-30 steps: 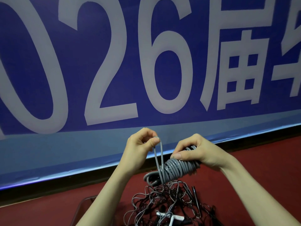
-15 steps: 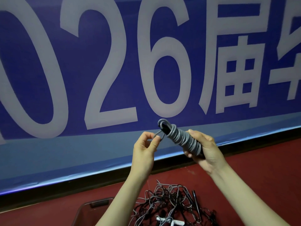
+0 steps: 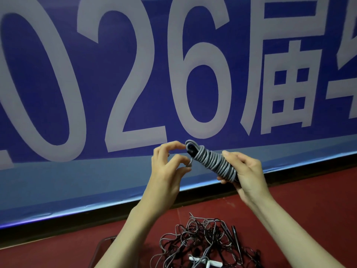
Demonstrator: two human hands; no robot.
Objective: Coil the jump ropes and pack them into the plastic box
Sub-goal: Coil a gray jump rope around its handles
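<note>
A blue banner (image 3: 116,93) with huge pale numerals fills the far wall above a red floor (image 3: 309,209). Near the bottom edge lies a loose tangle of ropes (image 3: 202,240), with the corner of the plastic box (image 3: 100,248) just left of it. Held up in front of the banner is the coiled grey jump rope (image 3: 212,161): the right hand (image 3: 245,176) has its grip curled round the bundle's lower end, while the left hand (image 3: 166,167) pinches the short tail beside the top. If that tail slips free untucked, I'd expect the wraps to spring loose.

Blue banner (image 3: 135,84) above red floor (image 3: 309,206)
</note>
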